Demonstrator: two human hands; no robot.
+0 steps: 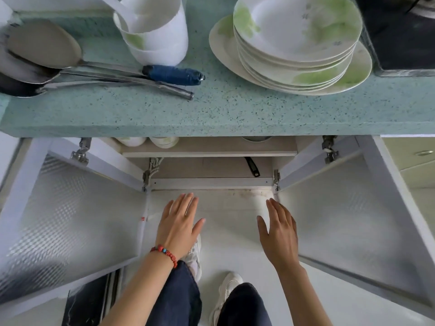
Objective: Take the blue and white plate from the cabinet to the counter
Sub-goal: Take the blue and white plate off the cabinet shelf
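2 bare hands hang below the cabinet opening, both empty. Left hand (180,220), red bead bracelet (164,254) at the wrist: palm down, fingers spread and extended. Right hand (279,229): edge-on, fingers loosely together and straight, thumb apart. Neither touches anything.

Outward: 2 white-framed cabinet doors with patterned frosted panels, left door (70,208) and right door (341,208), stand swung wide either side of the hands. Inside the open cabinet, a pale shelf (209,152) shows only rims of 2 white bowls (147,141), a grey rim (256,138), and lower down a black handle (252,167).

Blue and white plate: not visible. Position relative to the hands cannot be told; judged to sit deeper in the cabinet, hidden under the speckled teal surface (223,109).

Handling estimate: glazed ceramic, stiff, moderately heavy, slick, chips or shatters if knocked. Take hold at opposite rim edges, thumbs on top, fingers beneath; clear the shelf lip when withdrawing.

Free landing area on the surface lies between the metal ladles (94,74) and the stack of green-patterned white plates (294,50).
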